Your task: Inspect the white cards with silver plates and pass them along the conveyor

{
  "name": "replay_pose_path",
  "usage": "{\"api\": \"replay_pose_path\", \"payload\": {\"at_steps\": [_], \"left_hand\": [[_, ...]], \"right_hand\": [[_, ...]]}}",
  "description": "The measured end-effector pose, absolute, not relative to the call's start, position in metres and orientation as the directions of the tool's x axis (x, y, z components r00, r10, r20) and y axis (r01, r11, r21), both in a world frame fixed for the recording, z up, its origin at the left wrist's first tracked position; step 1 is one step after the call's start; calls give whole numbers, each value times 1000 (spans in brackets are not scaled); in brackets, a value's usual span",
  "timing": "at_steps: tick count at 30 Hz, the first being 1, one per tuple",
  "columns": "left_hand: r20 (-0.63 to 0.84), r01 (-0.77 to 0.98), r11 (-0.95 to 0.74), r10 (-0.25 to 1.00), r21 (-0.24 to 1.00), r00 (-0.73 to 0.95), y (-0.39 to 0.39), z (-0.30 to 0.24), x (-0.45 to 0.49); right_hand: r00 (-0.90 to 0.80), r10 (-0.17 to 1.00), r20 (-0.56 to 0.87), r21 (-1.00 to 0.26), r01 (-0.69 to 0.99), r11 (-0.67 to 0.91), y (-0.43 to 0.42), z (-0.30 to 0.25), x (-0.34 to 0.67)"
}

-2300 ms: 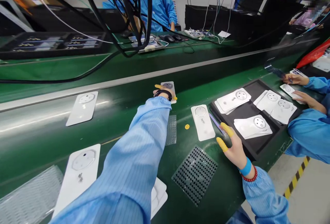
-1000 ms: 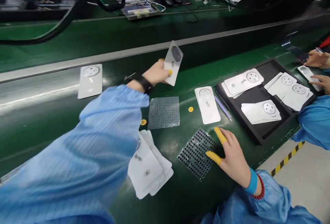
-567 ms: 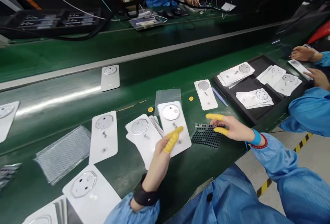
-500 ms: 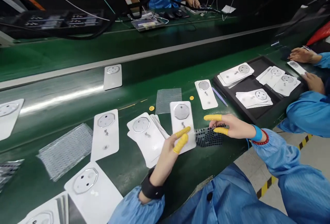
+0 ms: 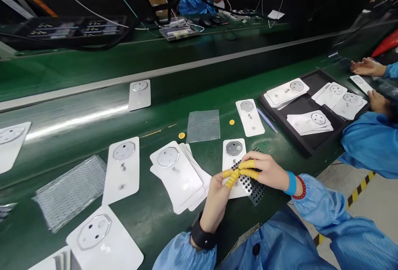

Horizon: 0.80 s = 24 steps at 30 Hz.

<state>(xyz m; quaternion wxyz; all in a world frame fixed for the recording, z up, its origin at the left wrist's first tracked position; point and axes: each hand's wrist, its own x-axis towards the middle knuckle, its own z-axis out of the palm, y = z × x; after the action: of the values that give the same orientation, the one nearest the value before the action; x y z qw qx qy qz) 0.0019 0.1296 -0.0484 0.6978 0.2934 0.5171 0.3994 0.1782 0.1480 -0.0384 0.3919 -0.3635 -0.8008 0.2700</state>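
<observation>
My left hand, with yellow finger covers, pinches the edge of a clear sheet of black dots. My right hand, also in yellow covers, is closed on the same sheet, and its fingertips meet those of my left. Exactly what lies between the tips is too small to see. Beneath the sheet a white panel with a grey octagon and dark lettering lies on the green bench, partly hidden by both hands. Left of it is a fanned stack of similar white panels.
A black tray holds several panel stacks. Purple tweezers lie beside another white panel. Dotted clear sheets and yellow discs rest on the green bench. A co-worker's hands are at the far right.
My left hand has let go of the white panel and come to the dotted sheet. My right hand has moved left and down, its spread fingers now closed. The dotted sheet now overlaps the panel.
</observation>
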Motion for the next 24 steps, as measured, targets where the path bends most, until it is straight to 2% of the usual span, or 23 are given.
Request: {"api": "replay_pose_path", "payload": {"at_steps": [6, 12, 19, 24], "left_hand": [[-511, -338, 522, 850, 784, 128, 127, -44, 2], [-418, -292, 420, 906, 859, 70, 121, -52, 0], [-353, -216, 354, 934, 910, 44, 117, -57, -2], [-353, -210, 356, 934, 911, 53, 118, -58, -1]], "right_hand": [[-406, 805, 432, -699, 413, 583, 146, -46, 167], [-337, 848, 409, -746, 412, 524, 144, -37, 167], [-396, 764, 509, -624, 441, 645, 140, -46, 166], [-392, 757, 523, -605, 454, 654, 136, -52, 163]]}}
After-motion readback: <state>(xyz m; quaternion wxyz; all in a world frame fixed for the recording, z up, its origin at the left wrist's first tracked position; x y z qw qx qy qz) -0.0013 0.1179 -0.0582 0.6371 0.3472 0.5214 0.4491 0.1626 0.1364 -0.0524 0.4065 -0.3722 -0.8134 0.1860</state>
